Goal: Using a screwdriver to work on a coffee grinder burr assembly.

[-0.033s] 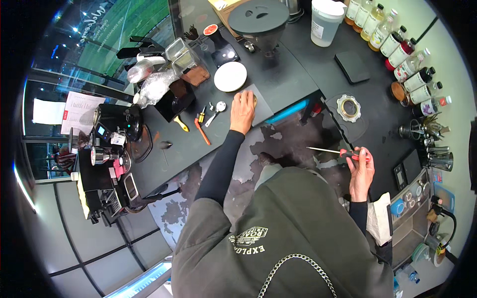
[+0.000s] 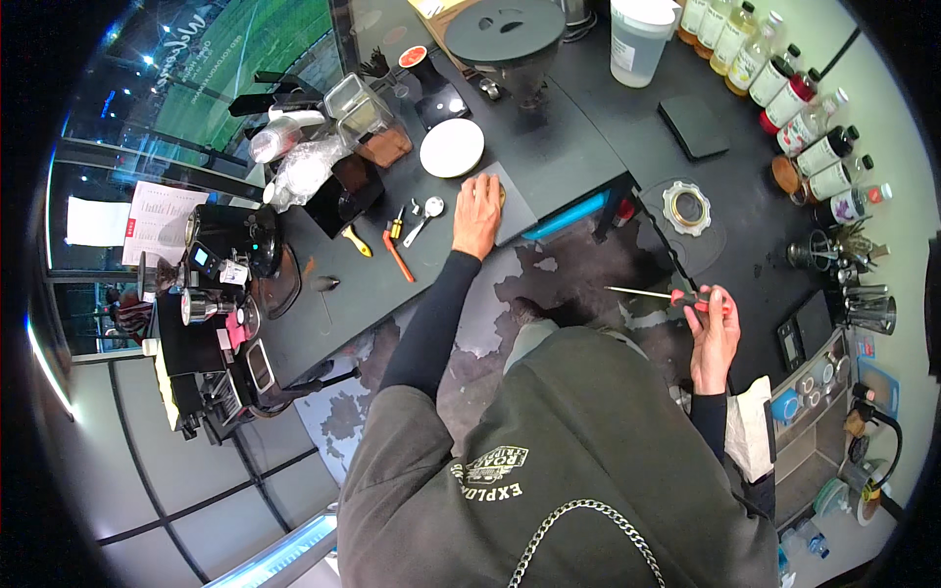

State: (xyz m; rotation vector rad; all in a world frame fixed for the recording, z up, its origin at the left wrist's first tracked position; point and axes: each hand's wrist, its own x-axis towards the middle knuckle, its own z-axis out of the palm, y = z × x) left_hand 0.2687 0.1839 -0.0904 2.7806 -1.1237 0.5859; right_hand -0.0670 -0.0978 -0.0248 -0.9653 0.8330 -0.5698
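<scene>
My left hand rests at the counter's edge on a grey mat, fingers curled over something yellowish that is mostly hidden. Above it lies a white round plate. To its left are a measuring spoon, a small yellow-and-black tool, an orange-handled tool and a yellow-handled brush. My right hand grips a red-and-black screwdriver, its metal shaft pointing left over the floor. A silver scalloped ring lies on the right counter above that hand.
Around me are a black machine, clear containers, a large grinder hopper, a white tub, a black pad, bottles, a scale, a white cloth and a sink.
Both hands appear a few pixels higher in the picture, and the counters have shifted slightly with them. My grip on the screwdriver looks the same.
</scene>
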